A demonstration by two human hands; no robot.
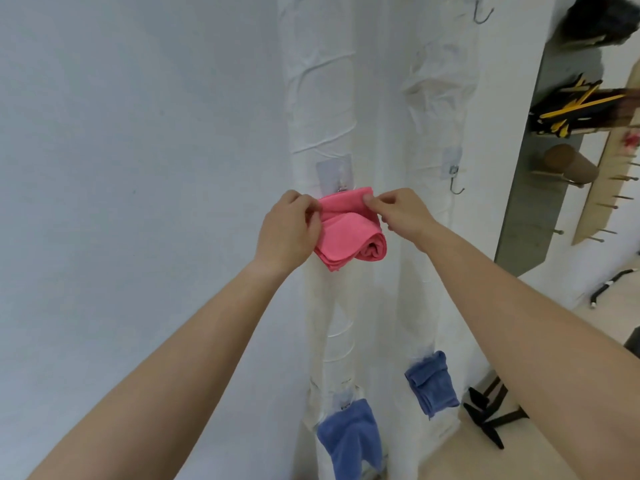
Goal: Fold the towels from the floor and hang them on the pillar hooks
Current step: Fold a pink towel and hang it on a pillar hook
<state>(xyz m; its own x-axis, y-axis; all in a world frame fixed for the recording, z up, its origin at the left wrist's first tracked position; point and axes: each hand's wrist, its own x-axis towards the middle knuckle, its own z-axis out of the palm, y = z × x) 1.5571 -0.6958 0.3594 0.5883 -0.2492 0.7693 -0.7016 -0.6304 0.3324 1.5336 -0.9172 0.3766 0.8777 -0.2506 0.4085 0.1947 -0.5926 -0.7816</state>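
Note:
A folded pink towel (pixel 349 230) is pressed against the white wrapped pillar (pixel 322 98), its top edge just under a stick-on hook (pixel 335 176). My left hand (pixel 289 230) grips the towel's left side. My right hand (pixel 398 213) pinches its upper right corner. Whether the hook has caught the towel is hidden by the cloth. Two blue towels hang lower down on the pillar, one (pixel 348 438) on the front face and one (pixel 431 382) on the right face.
Bare hooks stick to the pillar's right face at mid height (pixel 454 178) and near the top (pixel 482 12). A grey wall panel (pixel 530 216) and a wooden peg rack (pixel 602 188) stand right. A black stand's feet (pixel 488 417) lie on the pale floor.

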